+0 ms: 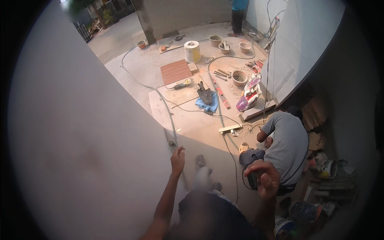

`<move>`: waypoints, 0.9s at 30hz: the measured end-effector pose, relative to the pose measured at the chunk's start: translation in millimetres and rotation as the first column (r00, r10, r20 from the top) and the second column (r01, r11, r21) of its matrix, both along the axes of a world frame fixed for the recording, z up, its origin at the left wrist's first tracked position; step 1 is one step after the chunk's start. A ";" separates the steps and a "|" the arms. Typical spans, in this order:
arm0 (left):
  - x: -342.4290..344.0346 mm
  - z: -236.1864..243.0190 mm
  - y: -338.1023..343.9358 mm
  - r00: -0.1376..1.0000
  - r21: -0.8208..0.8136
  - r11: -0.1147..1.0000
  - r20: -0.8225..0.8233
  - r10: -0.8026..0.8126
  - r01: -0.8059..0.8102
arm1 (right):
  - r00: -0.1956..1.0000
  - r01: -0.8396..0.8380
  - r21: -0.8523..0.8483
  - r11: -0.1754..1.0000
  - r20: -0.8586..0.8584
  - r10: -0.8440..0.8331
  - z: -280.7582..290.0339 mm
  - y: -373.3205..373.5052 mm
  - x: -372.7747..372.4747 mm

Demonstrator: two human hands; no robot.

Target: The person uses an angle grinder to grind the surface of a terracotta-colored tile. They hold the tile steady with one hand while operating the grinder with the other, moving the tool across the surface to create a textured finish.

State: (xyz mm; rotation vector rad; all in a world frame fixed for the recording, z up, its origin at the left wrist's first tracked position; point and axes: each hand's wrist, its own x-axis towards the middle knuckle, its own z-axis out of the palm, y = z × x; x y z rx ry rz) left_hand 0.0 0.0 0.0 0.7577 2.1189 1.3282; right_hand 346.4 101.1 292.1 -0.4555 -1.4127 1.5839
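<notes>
My left hand [178, 161] is raised beside the pale wall, above the floor. Its fingers are loosely bent and partly apart, with nothing visible in them. On the other side of my body, my right hand [267, 178] is held up with fingers curved over and the thumb apart. A dark gap shows between its fingers and thumb, and I see no held object there. Just beyond that hand, a co-worker in a grey shirt [287, 146] crouches, facing away. A white power strip [231, 129] with plugged-in cords lies on the floor ahead.
A green hose [164, 102] and cables cross the floor. Ahead lie an angle grinder [181, 85], brown panel [176, 72], dark gloves [205, 95] on blue cloth, red level [221, 93], white bucket [192, 52] and mortar bowl [239, 78]. Another person [239, 17] stands far off. Clutter [328, 172] lines the right.
</notes>
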 end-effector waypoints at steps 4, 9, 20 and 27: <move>44.5 -210.9 -95.3 0.988 -0.551 0.834 0.104 0.111 -0.036 | 0.762 -0.126 -0.137 0.983 0.620 0.184 -136.1 28.1 -21.5; 28.4 -276.4 -159.3 0.751 -0.815 0.576 0.421 0.509 0.066 | 0.519 -0.358 -0.403 0.842 0.664 0.538 -207.2 104.1 -88.1; -246.4 -228.2 95.2 0.701 -0.379 0.886 0.554 0.448 -0.266 | 0.440 0.450 -0.519 0.727 0.837 0.325 -521.9 246.7 -193.4; -382.2 -168.8 239.2 0.862 -0.054 0.957 0.422 0.281 -0.285 | -0.054 0.166 -0.512 0.843 0.849 0.526 -594.0 259.7 -188.3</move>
